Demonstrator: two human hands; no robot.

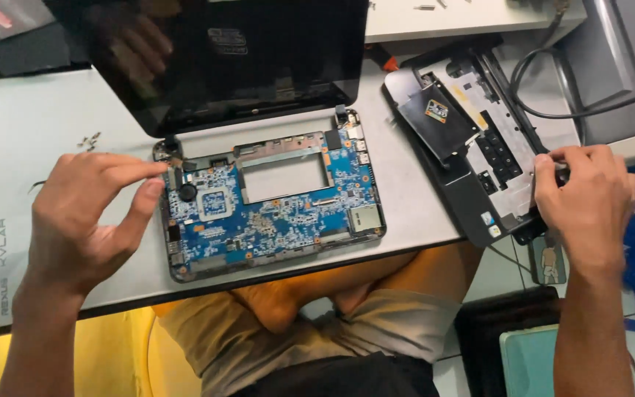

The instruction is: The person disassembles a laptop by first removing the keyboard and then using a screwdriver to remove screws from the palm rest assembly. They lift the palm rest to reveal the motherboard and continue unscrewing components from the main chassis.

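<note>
Some tiny silver screws (90,140) are lying on the big grey mat (31,125). A thick black cable (553,110) is curling nearby. A flat black drive (439,121) is resting off to one side.

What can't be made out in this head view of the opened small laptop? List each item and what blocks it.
- What the right hand grips: its own fingers cover it at the edge of the detached black and silver keyboard cover.
- Whether the left hand pinches anything: too small at the blue motherboard corner.
- Glossy black screen: top cut off by the frame edge.
- Tiny screws on the grey mat: too small to count.
</note>
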